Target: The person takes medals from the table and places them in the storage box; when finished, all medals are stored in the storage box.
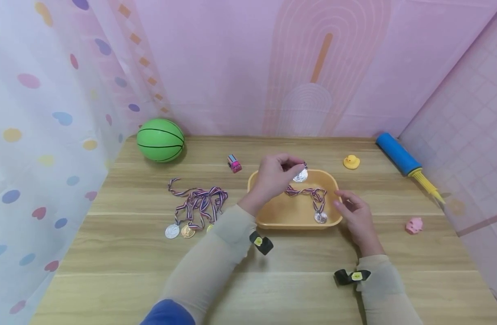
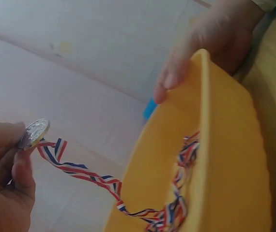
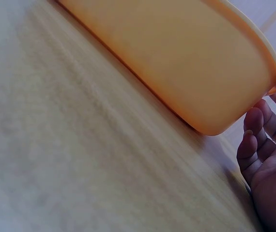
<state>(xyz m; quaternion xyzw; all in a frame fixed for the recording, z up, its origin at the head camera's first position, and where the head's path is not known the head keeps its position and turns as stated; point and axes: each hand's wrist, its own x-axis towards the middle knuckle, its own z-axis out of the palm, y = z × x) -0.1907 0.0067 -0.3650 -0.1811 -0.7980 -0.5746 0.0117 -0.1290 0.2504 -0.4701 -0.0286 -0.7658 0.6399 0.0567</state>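
Against a pink backdrop (image 1: pixel 216 67), over a wood-grain table (image 1: pixel 110 271), pinches a silver medal (image 1: pixel 301 176) in the left hand (image 1: pixel 274 176) above a yellow basin (image 1: pixel 289 224), with its striped ribbon (image 2: pixel 80 170) trailing inside. Holds the basin's right rim in the curled right hand (image 1: pixel 357 216). Has a second silver medal (image 1: pixel 321 217) inside the basin, and more medals (image 1: pixel 188 231) outside, to the left.

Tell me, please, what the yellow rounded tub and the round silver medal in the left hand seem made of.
Yellow rounded tub: probably plastic, satin, judging by its even colour and moulded rim. Held round silver medal: shiny metal or metal-coated plastic, judging by its bright glints.
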